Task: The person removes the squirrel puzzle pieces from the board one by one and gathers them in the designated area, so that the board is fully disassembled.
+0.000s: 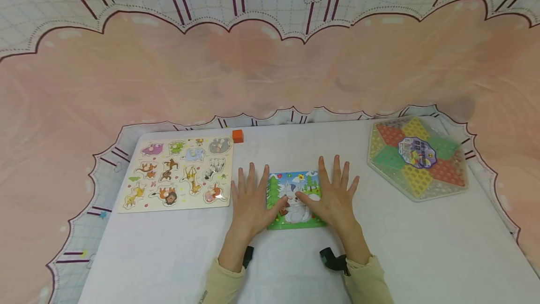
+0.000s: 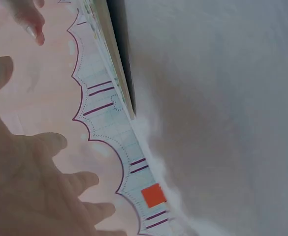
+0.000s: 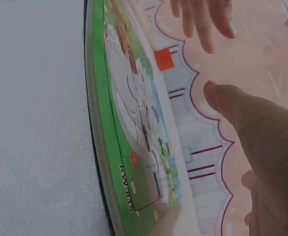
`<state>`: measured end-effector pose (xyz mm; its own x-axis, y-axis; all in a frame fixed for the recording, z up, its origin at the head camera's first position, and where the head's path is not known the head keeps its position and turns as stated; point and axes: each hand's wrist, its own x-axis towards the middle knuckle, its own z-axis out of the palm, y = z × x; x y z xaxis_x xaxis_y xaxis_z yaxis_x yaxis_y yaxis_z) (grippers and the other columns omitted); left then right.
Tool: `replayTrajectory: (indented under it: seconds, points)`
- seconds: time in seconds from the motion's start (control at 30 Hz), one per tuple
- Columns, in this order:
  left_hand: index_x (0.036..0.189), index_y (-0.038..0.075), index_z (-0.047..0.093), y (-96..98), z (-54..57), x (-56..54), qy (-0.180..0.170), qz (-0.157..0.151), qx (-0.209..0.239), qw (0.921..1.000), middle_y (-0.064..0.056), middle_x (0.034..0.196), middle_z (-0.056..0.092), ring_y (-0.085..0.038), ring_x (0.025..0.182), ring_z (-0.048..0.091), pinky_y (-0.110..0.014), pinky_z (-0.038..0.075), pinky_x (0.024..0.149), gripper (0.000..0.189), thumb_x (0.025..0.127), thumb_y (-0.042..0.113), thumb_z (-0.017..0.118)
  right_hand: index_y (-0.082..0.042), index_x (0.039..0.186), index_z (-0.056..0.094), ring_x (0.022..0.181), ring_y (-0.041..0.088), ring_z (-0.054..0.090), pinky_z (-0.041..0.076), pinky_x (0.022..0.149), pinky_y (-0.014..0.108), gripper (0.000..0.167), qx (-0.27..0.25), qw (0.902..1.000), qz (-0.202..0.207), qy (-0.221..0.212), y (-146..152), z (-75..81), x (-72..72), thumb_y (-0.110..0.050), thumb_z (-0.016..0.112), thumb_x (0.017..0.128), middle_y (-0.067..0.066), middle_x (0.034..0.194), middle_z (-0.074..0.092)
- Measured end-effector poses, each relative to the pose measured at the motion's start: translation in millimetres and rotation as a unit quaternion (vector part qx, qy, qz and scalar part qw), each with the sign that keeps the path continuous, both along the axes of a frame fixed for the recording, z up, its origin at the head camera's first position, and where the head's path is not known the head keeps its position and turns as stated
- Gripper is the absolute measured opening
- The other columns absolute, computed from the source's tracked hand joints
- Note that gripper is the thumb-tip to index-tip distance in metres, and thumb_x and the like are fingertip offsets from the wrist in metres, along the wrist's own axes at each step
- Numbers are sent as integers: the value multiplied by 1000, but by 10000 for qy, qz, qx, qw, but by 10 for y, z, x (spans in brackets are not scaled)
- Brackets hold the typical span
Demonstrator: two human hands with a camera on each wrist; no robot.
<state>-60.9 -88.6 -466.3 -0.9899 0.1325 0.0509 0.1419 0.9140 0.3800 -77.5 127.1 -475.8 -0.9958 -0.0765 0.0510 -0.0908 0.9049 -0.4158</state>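
A small square picture puzzle [image 1: 297, 210] with a white rabbit-like animal, green trees and blue sky lies flat in the middle of the table. My left hand [image 1: 250, 205] is spread over its left side, fingers straight and pointing away from me. On the other side, my right hand [image 1: 337, 198] is spread the same way, its thumb over the picture. Both hands hold nothing. The right wrist view shows the puzzle [image 3: 129, 123] edge-on, with the right hand [image 3: 267, 142] apart from it and above. In the left wrist view the left hand [image 2: 35, 182] has its fingers fanned out.
To the left lies a pale board of animal pieces [image 1: 179, 172]. An orange cube [image 1: 238, 136] stands by its far right corner. A clear hexagonal box [image 1: 417, 158] with a coloured star pattern sits at the right. White cloth covers the table [image 1: 287, 266], and a patterned curtain [image 1: 270, 74] hangs behind.
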Motion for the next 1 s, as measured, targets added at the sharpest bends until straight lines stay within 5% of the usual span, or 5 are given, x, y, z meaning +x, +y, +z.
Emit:
replayTrajectory:
  seconds: [0.5,0.77,1.0]
  points:
    - [158,20,25,-4,-38,-5,-336,-213,813,9959,-20,163,11,-47,147,3,-66,10,112,86,89,61,55,-13,159,15,145,50,-7,-8,106,73,109,-241,9996,90,-139,15,-4,2,-64,68,79,25,162,-4]
    - [157,16,26,-1,-50,-26,-610,-587,2159,9727,-19,162,16,-43,147,10,-67,22,109,75,96,46,57,-12,159,16,146,50,-6,-5,107,72,105,-508,9980,157,-339,30,-21,-6,-61,68,81,25,162,-3]
    - [154,14,34,-1,-43,-30,-773,-651,2600,9603,-14,160,25,-36,145,22,-64,31,106,75,91,35,68,-7,157,23,146,48,8,14,109,70,92,-1414,9867,512,-612,69,-37,-28,-45,69,87,26,161,7]
